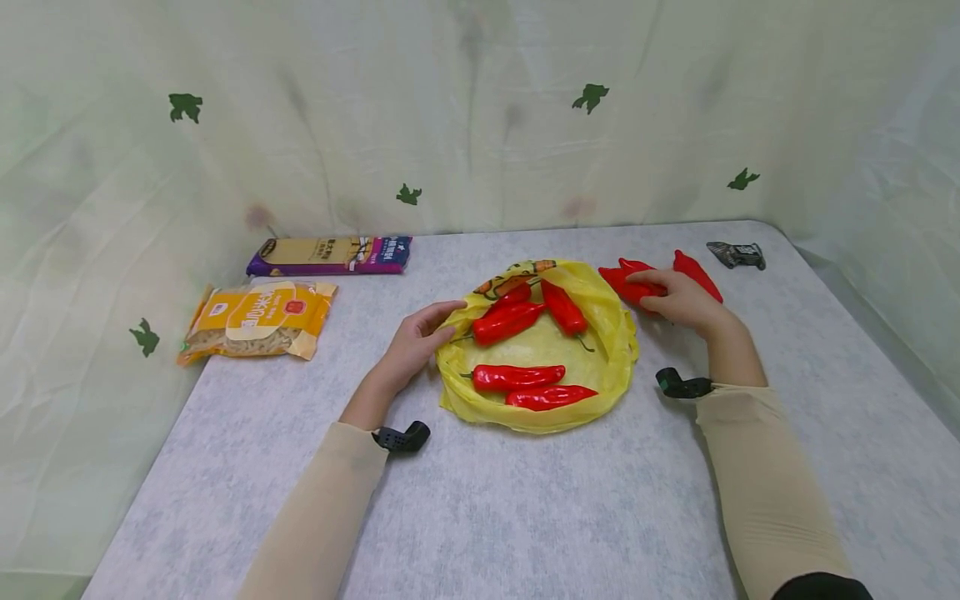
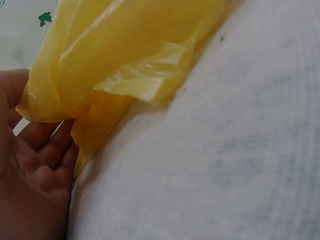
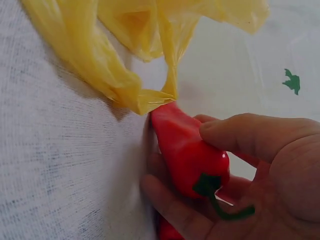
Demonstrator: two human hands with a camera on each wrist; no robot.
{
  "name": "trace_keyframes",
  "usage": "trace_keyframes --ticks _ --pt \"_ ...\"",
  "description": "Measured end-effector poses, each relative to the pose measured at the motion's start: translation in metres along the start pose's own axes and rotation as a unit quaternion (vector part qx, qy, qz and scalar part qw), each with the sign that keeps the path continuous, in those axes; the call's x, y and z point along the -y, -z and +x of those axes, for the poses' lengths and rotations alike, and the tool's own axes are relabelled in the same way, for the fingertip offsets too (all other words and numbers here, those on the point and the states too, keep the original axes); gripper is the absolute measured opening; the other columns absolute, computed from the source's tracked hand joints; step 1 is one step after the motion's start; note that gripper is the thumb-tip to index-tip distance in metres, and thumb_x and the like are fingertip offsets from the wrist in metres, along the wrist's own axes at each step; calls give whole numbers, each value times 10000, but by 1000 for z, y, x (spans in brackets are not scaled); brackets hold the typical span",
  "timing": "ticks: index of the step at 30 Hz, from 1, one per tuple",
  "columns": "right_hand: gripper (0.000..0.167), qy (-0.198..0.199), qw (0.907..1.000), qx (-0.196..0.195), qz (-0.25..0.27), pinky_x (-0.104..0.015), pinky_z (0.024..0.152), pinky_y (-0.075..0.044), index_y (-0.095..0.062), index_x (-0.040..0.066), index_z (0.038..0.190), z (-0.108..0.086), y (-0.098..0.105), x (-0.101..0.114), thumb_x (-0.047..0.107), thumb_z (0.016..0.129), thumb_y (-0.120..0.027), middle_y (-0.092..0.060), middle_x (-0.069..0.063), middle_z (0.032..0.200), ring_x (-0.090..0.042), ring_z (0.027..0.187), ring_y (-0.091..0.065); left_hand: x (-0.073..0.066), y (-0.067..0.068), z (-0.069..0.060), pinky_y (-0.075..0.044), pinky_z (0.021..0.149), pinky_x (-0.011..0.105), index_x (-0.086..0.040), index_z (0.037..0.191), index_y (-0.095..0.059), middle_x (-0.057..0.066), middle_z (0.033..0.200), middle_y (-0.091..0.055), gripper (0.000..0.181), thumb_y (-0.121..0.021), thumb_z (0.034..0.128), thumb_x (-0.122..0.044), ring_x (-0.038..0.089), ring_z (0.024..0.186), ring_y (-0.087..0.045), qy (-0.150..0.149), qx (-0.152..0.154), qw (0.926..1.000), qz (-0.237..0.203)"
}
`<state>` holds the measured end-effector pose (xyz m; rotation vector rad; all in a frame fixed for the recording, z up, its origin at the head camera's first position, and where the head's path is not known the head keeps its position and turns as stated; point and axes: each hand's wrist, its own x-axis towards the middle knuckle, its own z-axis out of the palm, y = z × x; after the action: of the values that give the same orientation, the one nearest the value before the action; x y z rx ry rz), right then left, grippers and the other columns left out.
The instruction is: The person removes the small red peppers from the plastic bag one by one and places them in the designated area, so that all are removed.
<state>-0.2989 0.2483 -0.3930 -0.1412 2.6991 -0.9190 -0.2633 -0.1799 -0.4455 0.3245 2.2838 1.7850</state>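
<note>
A yellow plastic bag [image 1: 536, 417] lies spread in a ring on the table, with several red peppers [image 1: 506, 323] inside it. At its left rim, my left hand [image 1: 412, 343] holds the thin plastic between thumb and fingers; folds of the bag [image 2: 130, 55] hide the fingertips in the left wrist view. To the right of the bag, my right hand [image 1: 682, 302] grips a red pepper [image 3: 187, 150] with a green stem, thumb above and fingers around it. The pepper's far tip meets the bag's outer edge in the right wrist view. Another red pepper [image 1: 697, 275] lies beside this hand.
An orange-yellow food packet [image 1: 258, 321] lies at the table's left edge. Behind it is a long purple and beige packet [image 1: 330, 256]. A small black wrapped packet [image 1: 737, 254] lies at the back right. Pale curtains [image 1: 480, 125] enclose the table's back and sides.
</note>
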Motion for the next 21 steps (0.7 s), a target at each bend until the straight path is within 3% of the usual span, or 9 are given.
trace_keyframes --ticks 10,17,21 --pt "494 -99 9998 0 -149 -622 1059 -445 -467 210 1473 1 -2 4 237 992 -573 -402 -223 1516 -439 1334 -341 -1 0 -1 -372 1190 450 -267 1394 -569 -10 1492 -526 387 -571 1011 -210 194 1388 -472 -33 -16 10000 8" --pt "344 -34 9999 90 47 -438 954 -525 -623 208 1343 -2 -2 3 198 1005 -559 -522 -162 1415 -349 1222 -439 -2 0 -1 -376 1188 446 -264 1397 -565 -8 1488 -527 389 -570 1013 -209 193 1386 -473 -17 17 10000 -34" --pt "352 -29 9999 133 -3 -368 894 -529 -622 206 1347 -2 -3 3 215 1000 -569 -547 -155 1369 -332 1193 -452 -1 0 0 -379 1186 446 -269 1396 -565 -13 1488 -526 388 -571 1012 -211 192 1384 -474 -2 25 10000 -34"
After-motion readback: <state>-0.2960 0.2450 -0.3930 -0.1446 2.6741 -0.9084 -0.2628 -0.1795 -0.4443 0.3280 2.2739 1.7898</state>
